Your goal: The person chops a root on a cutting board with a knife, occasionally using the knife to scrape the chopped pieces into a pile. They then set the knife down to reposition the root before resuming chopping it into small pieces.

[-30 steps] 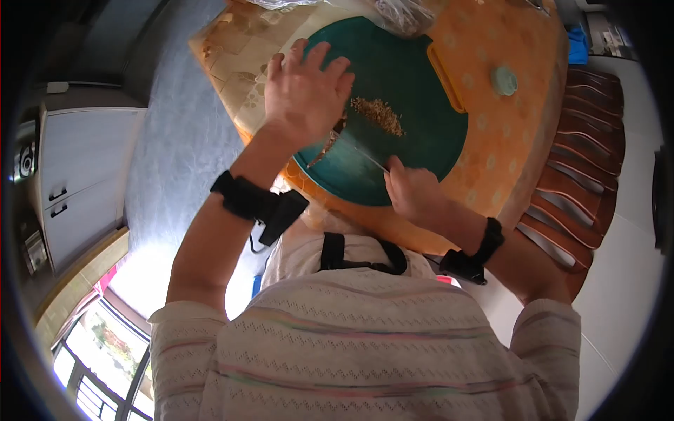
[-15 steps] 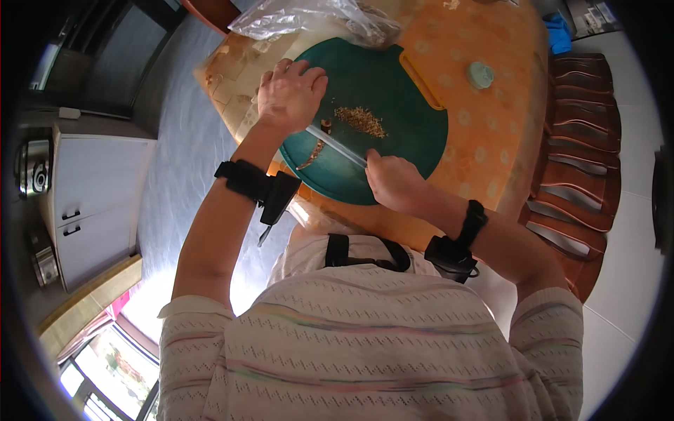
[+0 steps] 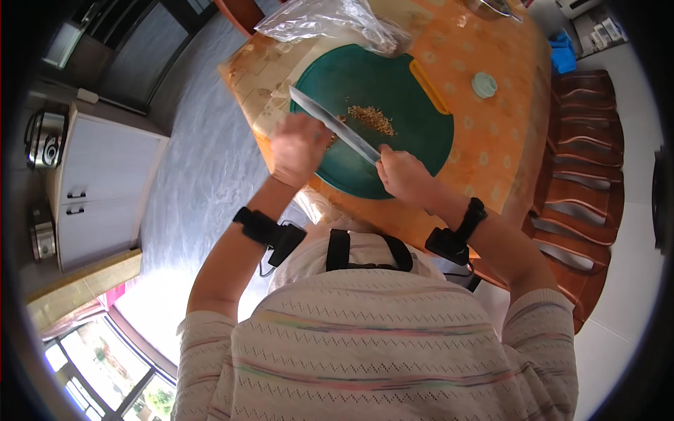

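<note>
My right hand (image 3: 406, 177) is wrapped round the handle of a long-bladed kitchen knife (image 3: 342, 130). The blade slants up and left over the round green cutting board (image 3: 418, 144). Just below the blade is my left hand (image 3: 302, 145), smeared by motion at the board's left edge. A thin brown dried strip (image 3: 331, 142) shows beside its fingers, mostly covered by them. On the board's middle, beyond the blade, lies a small heap of chopped brown bits (image 3: 372, 119).
A clear plastic bag (image 3: 330, 22) lies at the board's far edge. The board has a yellow handle (image 3: 430, 85). To the right sits a pale green round lid or jar (image 3: 484, 85), and a metal bowl (image 3: 489, 7) stands farther back. Wooden chairs (image 3: 579, 168) line the table's right side.
My left hand has come back toward me, from the far side of the blade to the near side. The knife now shows its broad flat, and its tip is uncovered. The view has shifted slightly.
</note>
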The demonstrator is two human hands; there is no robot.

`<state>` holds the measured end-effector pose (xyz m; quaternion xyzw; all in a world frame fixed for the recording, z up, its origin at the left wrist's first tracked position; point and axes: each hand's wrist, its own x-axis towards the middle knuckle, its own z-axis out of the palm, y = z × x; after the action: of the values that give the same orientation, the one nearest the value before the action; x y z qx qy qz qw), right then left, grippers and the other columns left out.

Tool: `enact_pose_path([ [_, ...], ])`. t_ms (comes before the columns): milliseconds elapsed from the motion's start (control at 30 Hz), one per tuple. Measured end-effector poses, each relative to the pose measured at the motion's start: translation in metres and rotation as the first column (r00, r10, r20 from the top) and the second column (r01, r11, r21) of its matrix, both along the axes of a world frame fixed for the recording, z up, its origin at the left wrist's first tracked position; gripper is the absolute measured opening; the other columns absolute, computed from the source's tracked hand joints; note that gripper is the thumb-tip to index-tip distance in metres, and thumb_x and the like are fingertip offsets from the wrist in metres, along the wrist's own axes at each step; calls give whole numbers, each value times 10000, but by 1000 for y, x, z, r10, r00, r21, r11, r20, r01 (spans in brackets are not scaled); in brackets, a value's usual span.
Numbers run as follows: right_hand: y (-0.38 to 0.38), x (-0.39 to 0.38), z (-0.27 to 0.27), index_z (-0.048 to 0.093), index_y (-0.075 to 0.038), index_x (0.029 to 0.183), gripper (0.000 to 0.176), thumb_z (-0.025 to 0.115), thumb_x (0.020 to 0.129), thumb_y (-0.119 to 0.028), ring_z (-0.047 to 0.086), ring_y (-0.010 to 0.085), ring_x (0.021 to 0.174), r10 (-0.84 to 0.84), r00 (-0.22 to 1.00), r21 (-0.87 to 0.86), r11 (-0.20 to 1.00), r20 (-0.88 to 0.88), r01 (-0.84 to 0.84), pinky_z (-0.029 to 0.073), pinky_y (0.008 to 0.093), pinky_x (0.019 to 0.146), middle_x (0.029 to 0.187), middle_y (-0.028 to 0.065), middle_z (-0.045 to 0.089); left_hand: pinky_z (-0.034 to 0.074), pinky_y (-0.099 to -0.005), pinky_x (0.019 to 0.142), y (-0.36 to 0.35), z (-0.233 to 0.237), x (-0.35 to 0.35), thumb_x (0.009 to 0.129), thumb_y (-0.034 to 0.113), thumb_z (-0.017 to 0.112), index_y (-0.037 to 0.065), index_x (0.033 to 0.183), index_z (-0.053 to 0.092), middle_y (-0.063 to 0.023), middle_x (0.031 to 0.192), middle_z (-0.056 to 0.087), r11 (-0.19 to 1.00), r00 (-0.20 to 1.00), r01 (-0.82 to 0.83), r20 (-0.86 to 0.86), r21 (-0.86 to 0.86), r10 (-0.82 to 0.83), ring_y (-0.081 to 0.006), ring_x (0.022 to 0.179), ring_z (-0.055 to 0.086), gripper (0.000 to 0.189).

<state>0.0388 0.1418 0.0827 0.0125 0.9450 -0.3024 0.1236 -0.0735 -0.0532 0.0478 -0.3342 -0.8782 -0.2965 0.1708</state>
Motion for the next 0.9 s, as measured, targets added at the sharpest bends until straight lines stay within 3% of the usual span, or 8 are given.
enact_pose_path([
  [100, 1, -7, 4, 482, 0, 807, 83, 534, 835, -59, 621, 399, 675, -1, 997, 52, 999, 71, -2, 490, 463, 616, 675, 193, 604, 487, -383, 679, 0, -23, 20, 701, 142, 734, 95, 827, 637, -52, 788, 585, 992, 997, 29, 81, -120, -19, -269, 779, 586, 166],
  [300, 1, -15, 29, 482, 34, 816, 198, 515, 904, -140, 598, 446, 703, 8, 999, 29, 1000, 52, -9, 466, 492, 615, 693, 256, 587, 487, -395, 702, 4, -36, 15, 738, 157, 692, 99, 830, 624, -69, 800, 587, 994, 978, -1, 208, -109, 24, -284, 805, 584, 129],
  [633, -2, 9, 43, 478, 38, 839, 224, 508, 933, -164, 590, 454, 683, -105, 988, 8, 994, 111, 105, 452, 474, 575, 689, 264, 578, 478, -388, 694, 9, -33, 26, 764, 137, 665, 82, 833, 619, -67, 808, 600, 1000, 992, -3, 124, 9, 2, -281, 793, 586, 99],
  [700, 2, 15, 29, 464, 42, 838, 223, 532, 924, -151, 586, 450, 669, -100, 994, -68, 993, -47, 97, 452, 458, 555, 678, 265, 567, 482, -377, 687, 8, -34, 24, 771, 140, 670, 86, 818, 641, -68, 794, 607, 994, 983, -2, 185, 107, -17, -281, 778, 594, 77],
  [733, 2, 17, 24, 464, 42, 838, 223, 532, 924, -151, 586, 450, 669, -98, 994, -66, 993, -43, 95, 452, 458, 555, 678, 265, 567, 482, -377, 687, 7, -35, 24, 771, 140, 670, 86, 818, 641, -68, 794, 607, 994, 982, -5, 189, 108, -15, -281, 778, 594, 77],
  [800, 0, 17, 20, 455, 38, 830, 220, 552, 915, -142, 588, 447, 670, -167, 945, -126, 983, -281, 136, 455, 450, 551, 674, 263, 561, 487, -369, 673, 3, -36, 24, 777, 141, 671, 94, 803, 666, -69, 783, 613, 976, 912, -60, 409, 212, -33, -288, 751, 599, 54],
  [900, 1, 9, 32, 457, 31, 827, 220, 554, 914, -145, 589, 445, 665, -166, 964, -113, 983, -207, 145, 455, 450, 552, 669, 259, 563, 468, -368, 700, 3, -36, 19, 782, 160, 673, 121, 798, 683, -44, 791, 607, 989, 959, -16, 281, 150, -27, -262, 794, 585, 44],
])
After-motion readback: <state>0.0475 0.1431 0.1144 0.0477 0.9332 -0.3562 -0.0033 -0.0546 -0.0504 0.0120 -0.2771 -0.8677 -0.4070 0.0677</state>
